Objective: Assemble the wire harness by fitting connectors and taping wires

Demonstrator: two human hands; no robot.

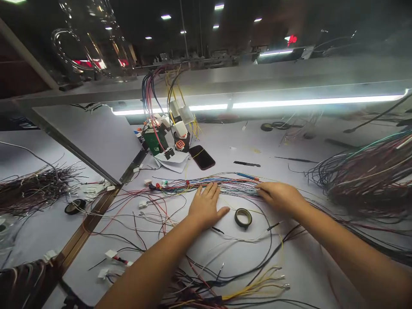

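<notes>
A bundle of thin coloured wires [238, 187] runs across the white table. My left hand [206, 204] lies flat on the bundle, fingers stretched out and thumb spread to the side. At the bundle's right part, my right hand [278, 197] has its fingers pressed together on the wires; its fingertips are partly hidden. Just behind the bundle rests a blue pen-like tool [247, 176]. Between my hands, nearer to me, is a roll of black tape [243, 218]. Small connectors [154, 184] sit at the bundle's left end.
Behind lie a phone [202, 157] and a dark flat blade-like strip [246, 164]. Connectors with wires [178, 124] stand at the back under a lit tube [289, 104]. A large wire heap [370, 176] fills the right. Yellow wires with metal terminals [257, 287] lie in front.
</notes>
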